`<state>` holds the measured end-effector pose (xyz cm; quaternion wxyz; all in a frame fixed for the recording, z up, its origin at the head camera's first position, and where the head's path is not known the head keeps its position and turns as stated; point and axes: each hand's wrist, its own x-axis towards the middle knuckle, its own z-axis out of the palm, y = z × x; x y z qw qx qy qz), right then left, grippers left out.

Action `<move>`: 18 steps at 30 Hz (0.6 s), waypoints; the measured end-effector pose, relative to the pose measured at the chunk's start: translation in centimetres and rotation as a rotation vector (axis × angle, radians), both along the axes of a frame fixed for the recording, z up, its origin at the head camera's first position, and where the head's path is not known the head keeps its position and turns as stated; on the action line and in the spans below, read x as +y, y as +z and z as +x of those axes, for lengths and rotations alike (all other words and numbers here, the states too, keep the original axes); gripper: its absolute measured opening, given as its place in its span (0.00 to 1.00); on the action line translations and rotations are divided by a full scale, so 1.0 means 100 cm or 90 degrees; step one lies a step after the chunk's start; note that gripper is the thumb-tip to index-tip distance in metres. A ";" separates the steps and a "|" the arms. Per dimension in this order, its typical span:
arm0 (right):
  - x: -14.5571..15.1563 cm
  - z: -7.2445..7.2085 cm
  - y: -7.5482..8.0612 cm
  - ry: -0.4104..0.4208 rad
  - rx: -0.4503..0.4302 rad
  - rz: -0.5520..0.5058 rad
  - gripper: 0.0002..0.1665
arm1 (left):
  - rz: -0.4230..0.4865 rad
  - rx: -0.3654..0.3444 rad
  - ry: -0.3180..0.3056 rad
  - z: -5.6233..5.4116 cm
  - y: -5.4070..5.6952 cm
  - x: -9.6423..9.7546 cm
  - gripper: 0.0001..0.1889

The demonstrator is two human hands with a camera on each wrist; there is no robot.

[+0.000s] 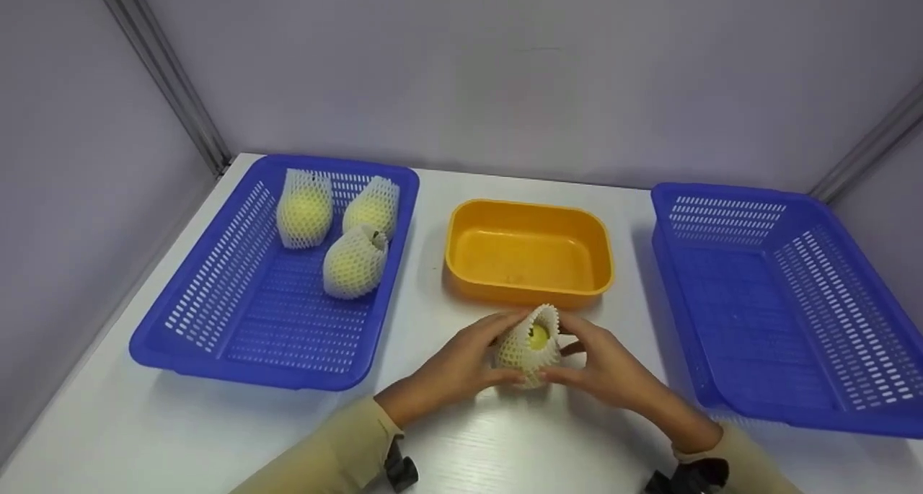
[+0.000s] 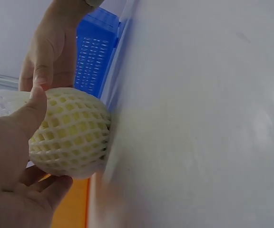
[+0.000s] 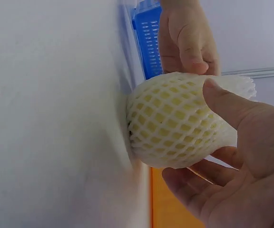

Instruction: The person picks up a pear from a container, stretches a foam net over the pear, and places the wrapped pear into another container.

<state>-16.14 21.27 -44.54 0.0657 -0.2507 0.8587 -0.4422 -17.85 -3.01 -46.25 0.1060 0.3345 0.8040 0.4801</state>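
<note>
Between both hands, on the white table close in front of the orange tub, stands a yellow pear (image 1: 537, 337) in a white foam net sleeve. The sleeve's upper end opens around the stem. My left hand (image 1: 461, 360) grips the pear from the left, thumb on the near side and fingers behind. From the right, my right hand (image 1: 609, 368) grips it the same way, the two thumb tips close together on the net. In the right wrist view the netted pear (image 3: 175, 121) has its lower end at the table surface.
A blue basket (image 1: 263, 375) at the left holds three more netted pears (image 1: 355, 262). The orange tub (image 1: 530, 292) stands in the middle with nothing in it. At the right is a second blue basket (image 1: 678, 314) with a bare floor. Pale walls enclose the table (image 1: 490, 451).
</note>
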 end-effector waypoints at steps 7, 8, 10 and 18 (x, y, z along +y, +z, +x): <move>-0.002 -0.002 -0.004 0.006 -0.042 0.002 0.45 | 0.012 -0.071 0.000 -0.004 -0.009 -0.005 0.43; -0.001 -0.002 -0.004 0.007 -0.051 0.003 0.45 | 0.009 -0.073 0.000 -0.004 -0.009 -0.005 0.43; -0.001 -0.003 -0.005 0.008 -0.069 0.005 0.46 | 0.001 -0.075 0.001 -0.004 -0.009 -0.005 0.43; -0.001 -0.002 -0.013 -0.016 -0.087 -0.029 0.47 | 0.004 -0.080 0.003 -0.006 -0.009 -0.003 0.41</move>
